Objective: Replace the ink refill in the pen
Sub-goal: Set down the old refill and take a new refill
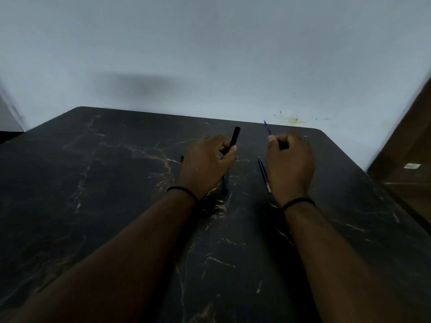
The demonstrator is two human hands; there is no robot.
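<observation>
My left hand [206, 164] is closed around a black pen barrel [234, 138] whose upper end sticks up past the thumb. My right hand [290, 164] grips a thin blue ink refill [267, 128] that points up and to the left above the fingers. A second blue refill [264, 174] lies on the dark marbled table [116, 183] just left of my right hand. A dark pen-like piece [225, 185] lies on the table under my left hand, partly hidden. The two hands are held apart above the table.
A pale wall [210, 54] runs along the table's far edge, with a yellowish stain [295, 120] near the right. Brown wooden furniture [405, 164] stands at the right. Both wrists carry a black thread band.
</observation>
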